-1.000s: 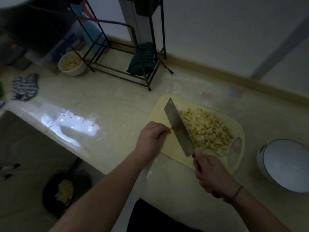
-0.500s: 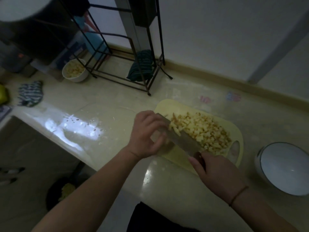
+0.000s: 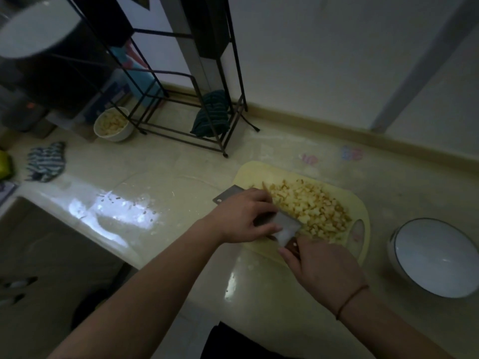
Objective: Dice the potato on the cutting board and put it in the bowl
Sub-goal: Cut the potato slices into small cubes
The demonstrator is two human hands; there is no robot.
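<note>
A heap of diced potato (image 3: 312,207) lies on the pale yellow cutting board (image 3: 361,211). A cleaver (image 3: 286,226) lies nearly flat on the board, its blade against the left side of the heap. My right hand (image 3: 322,270) grips the cleaver's handle at the board's near edge. My left hand (image 3: 245,216) rests across the top of the blade with fingers spread, hiding its middle. An empty white bowl (image 3: 435,257) with a dark rim stands on the counter to the right of the board.
A black wire rack (image 3: 186,104) with a dark cloth (image 3: 211,117) stands behind the board. A small bowl of diced potato (image 3: 112,124) and a striped cloth (image 3: 46,161) sit far left. The counter edge drops off at the lower left.
The cleaver has tipped from upright to nearly flat, and its blade slid under the left side of the heap. My left hand moved from the board's edge onto the blade.
</note>
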